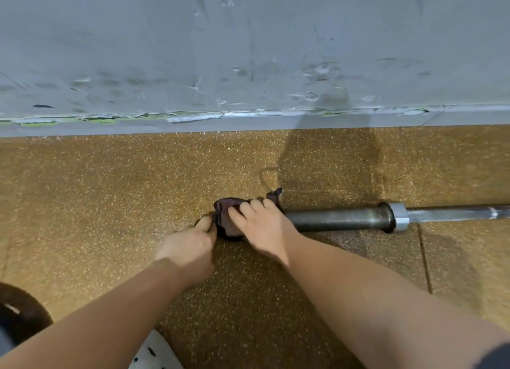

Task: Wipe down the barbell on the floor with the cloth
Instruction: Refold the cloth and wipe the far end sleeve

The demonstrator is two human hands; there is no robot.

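Note:
The barbell [339,219] lies on the speckled brown floor, its dark sleeve pointing left and its thinner shaft running off the right edge past a silver collar [400,217]. A dark purple cloth [225,217] is bunched over the sleeve's left end. My right hand [262,225] presses on top of the cloth and the sleeve, fingers curled around it. My left hand [190,247] pinches the cloth's left edge at the bar's tip. The tip of the sleeve is hidden under the cloth.
A scuffed grey wall [248,51] with a chipped skirting runs across just behind the bar. A dark round object [19,313] sits at the lower left and a white shoe [154,352] at the bottom edge. A floor-mat seam [425,258] runs down at right.

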